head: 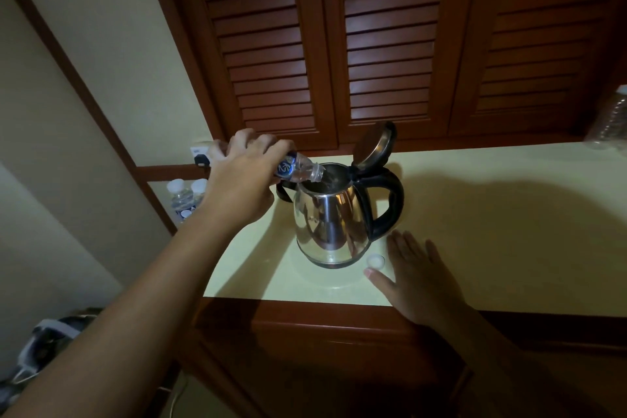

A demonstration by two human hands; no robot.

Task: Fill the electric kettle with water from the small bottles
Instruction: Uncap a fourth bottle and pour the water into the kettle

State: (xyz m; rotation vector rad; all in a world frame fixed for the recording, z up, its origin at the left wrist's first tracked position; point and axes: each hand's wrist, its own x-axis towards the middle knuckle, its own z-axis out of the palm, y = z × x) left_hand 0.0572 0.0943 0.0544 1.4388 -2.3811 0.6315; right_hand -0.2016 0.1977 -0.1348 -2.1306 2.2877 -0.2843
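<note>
A steel electric kettle (330, 220) with a black handle stands on the pale counter (492, 220), its lid (375, 142) hinged up and open. My left hand (242, 176) grips a small clear water bottle (298, 170) with a blue label, tipped sideways with its uncapped neck over the kettle's mouth. My right hand (415, 276) lies flat on the counter, fingers apart, just right of the kettle's base. A white bottle cap (375, 261) rests on the counter between the kettle and that hand.
Two more capped small bottles (185, 195) stand on a lower shelf at the left. A wall socket with a black plug (200, 157) is behind my left hand. Louvred wooden doors (390, 44) rise behind the counter. A large clear bottle (610, 122) stands at the far right.
</note>
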